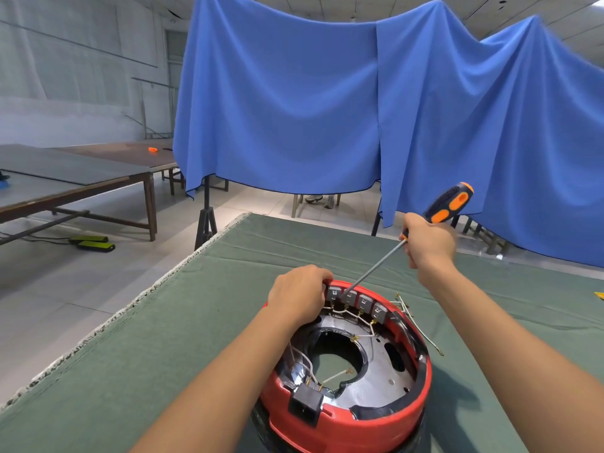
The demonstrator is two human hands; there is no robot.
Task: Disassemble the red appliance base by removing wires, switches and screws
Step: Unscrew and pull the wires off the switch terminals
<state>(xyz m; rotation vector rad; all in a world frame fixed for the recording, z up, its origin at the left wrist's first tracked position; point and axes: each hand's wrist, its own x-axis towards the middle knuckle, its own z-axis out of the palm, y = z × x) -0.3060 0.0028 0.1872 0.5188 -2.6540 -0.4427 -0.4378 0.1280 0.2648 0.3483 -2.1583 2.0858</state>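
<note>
Red base [346, 416] lower centre, left hand [299, 294] gripping its rim | right hand [429, 241] clenched round screwdriver [448, 204], tip at switches [356, 302] | green surface [163, 338] | blue cloth [327, 103] behind

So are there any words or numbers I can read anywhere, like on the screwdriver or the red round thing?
No text can be read anywhere.
Black and orange screwdriver handle: dark print along the black part, too blurred to read.
Four grey square switches on the red round plastic appliance base: small marks, too small to tell.
Black rectangular plug socket: no lettering visible.
Blue draped cloth and green table cover: plain.
</note>
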